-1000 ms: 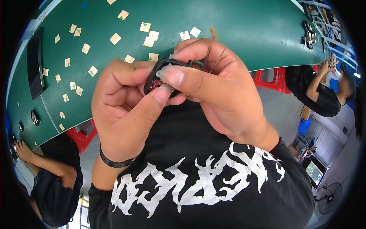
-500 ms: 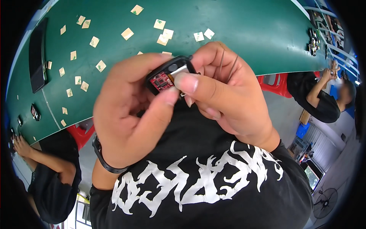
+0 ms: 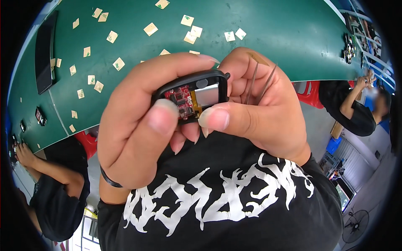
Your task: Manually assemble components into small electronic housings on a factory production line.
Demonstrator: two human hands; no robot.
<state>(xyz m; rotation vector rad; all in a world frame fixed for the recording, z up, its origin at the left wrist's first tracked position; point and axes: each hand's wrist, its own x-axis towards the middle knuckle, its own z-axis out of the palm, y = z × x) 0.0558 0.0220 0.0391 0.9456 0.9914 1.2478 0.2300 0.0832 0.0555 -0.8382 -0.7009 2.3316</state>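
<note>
Between my hands, above the green table's near edge, is a small open black device casing (image 3: 184,79). Inside it a red circuit board (image 3: 181,98) sits beside a flat silver battery (image 3: 207,95), with an amber strip between them. My left hand (image 3: 134,125) wraps the casing from the left, thumb over the board's corner and forefinger along the far rim. My right hand (image 3: 268,117) grips the casing's near right edge with its thumb. Metal tweezers (image 3: 251,83) are tucked in the right palm, prongs pointing up and away from the casing. The casing's underside is hidden.
Several cream adhesive squares (image 3: 150,29) lie scattered over the green table (image 3: 272,33). A dark flat panel (image 3: 46,52) and a small open device (image 3: 40,116) are at left. Co-workers sit to the left (image 3: 63,188) and right (image 3: 351,104), near red stools (image 3: 310,94).
My right thumb has slid off the battery to the casing's near edge, uncovering the battery. My left thumb has shifted left onto the board's corner. The casing has tilted more toward the view.
</note>
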